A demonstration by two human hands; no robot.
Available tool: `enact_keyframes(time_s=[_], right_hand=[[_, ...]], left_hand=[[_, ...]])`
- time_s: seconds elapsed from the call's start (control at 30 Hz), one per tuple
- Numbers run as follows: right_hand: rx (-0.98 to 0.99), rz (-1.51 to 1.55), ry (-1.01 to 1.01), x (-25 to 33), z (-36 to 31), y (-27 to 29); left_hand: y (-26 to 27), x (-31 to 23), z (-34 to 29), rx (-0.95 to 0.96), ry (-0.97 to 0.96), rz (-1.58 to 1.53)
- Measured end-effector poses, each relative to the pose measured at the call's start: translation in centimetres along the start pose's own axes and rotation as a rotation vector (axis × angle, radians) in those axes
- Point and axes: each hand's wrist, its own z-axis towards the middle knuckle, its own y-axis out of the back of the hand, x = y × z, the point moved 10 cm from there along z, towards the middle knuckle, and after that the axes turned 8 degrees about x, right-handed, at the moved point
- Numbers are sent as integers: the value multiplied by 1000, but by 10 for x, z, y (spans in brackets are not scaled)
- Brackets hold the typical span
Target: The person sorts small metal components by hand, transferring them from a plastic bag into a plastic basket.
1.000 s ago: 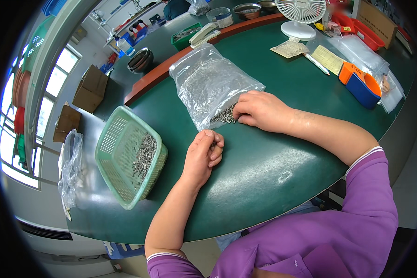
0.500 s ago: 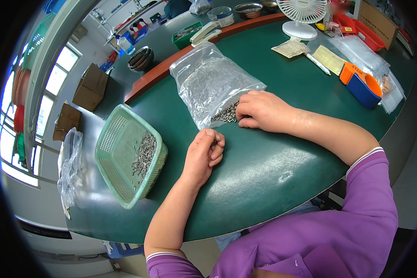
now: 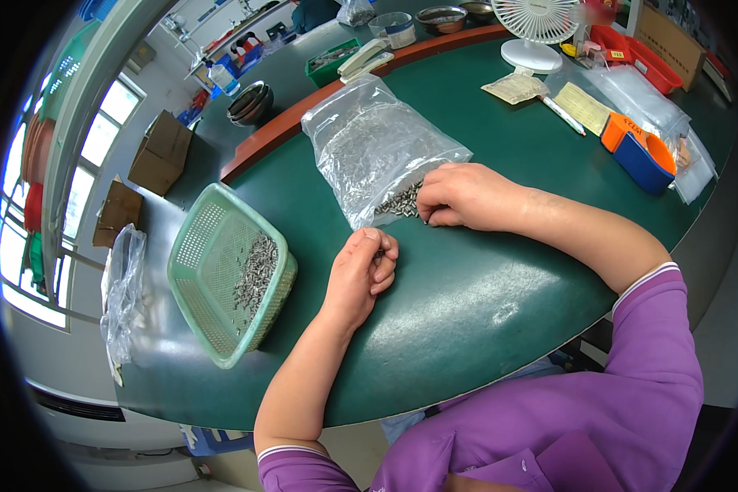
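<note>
A clear plastic bag (image 3: 369,135) lies on the green table with its mouth toward me, and small silvery metal pins (image 3: 402,202) spill at that opening. My right hand (image 3: 467,197) rests at the right edge of these pins, thumb and fingers pinched together, with a tiny dark piece showing at the fingertips. Just below the bag's near corner, my left hand (image 3: 361,275) is curled closed, and a bit of metal shows between its fingers. To its left stands a pale green perforated basket (image 3: 201,225) with a heap of similar pins (image 3: 257,271) inside.
A red-brown wooden rail (image 3: 271,146) curves along the table's far side. At the right are a white fan (image 3: 533,53), a marker (image 3: 564,115), a blue-and-orange holder (image 3: 644,156) and plastic bags (image 3: 640,90). Another crumpled bag (image 3: 125,287) lies left of the basket.
My right fingertips have shifted very slightly at the pins, and a tiny dark piece now shows at them. My left hand, the bag and the basket stay in place.
</note>
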Motion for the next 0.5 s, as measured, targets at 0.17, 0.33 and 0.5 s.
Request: enact_keyframes(time_s=[0.17,0.33,0.5], right_hand=[[-41,102,64,-1,-1,1],[40,111,-56,-8,3,-2],[221,183,-228,-16,-1,-14]], left_hand=[[-1,0,1,-7,5,0],[0,-1,-1,-18,10,4],[0,0,-1,-13,12,7]])
